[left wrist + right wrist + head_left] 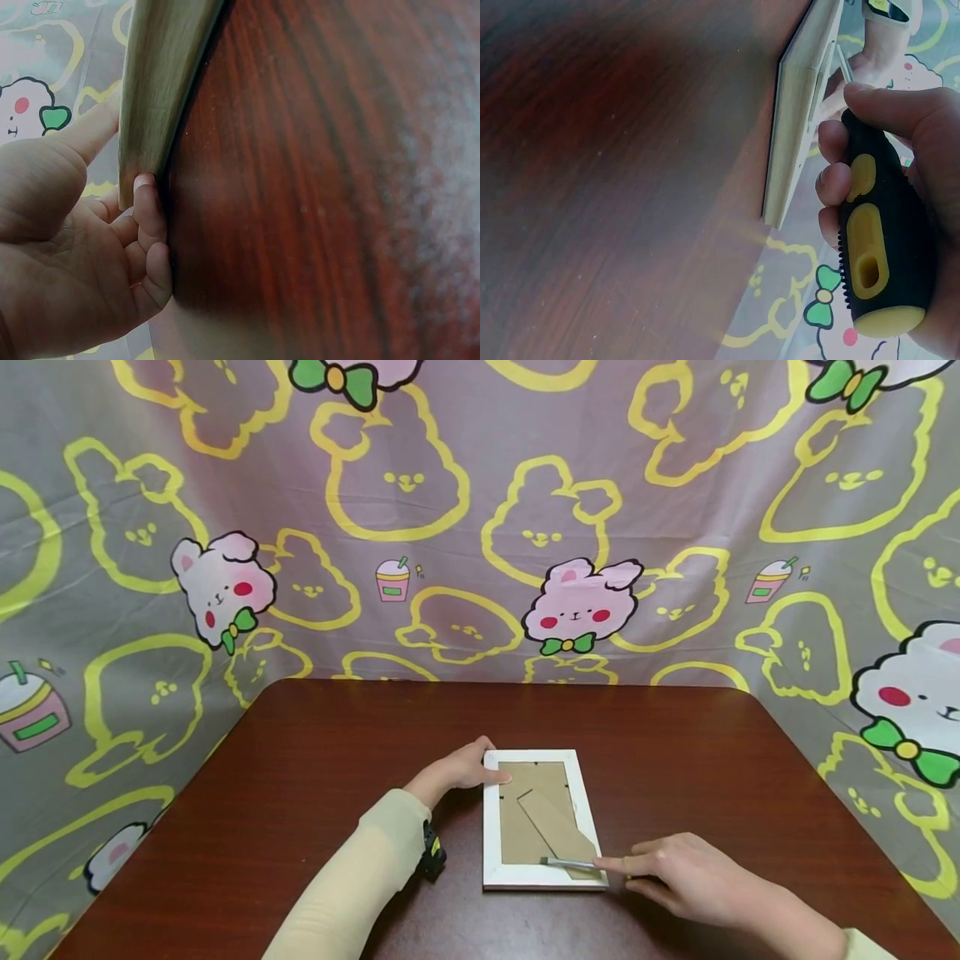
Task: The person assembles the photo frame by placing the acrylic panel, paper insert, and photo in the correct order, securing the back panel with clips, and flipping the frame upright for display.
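A white picture frame [492, 835] lies face down on the table, its brown backing board [517, 835] and slanted stand leg [561, 828] facing up. Small dark tabs show along the board's edges. My left hand [459, 767] grips the frame's far left corner, thumb on top, with curled fingers against the side in the left wrist view. In my right hand [686, 878] is a screwdriver [889, 225] with a black and yellow handle. Its metal shaft [573, 863] lies over the near end of the backing; whether the tip touches the board I cannot tell.
The dark brown wooden table [360, 735] extends around the frame on all sides. A patterned cloth [465, 460] with cartoon rabbits hangs behind it and along both sides. A black wrist device [432, 852] is strapped to the left arm.
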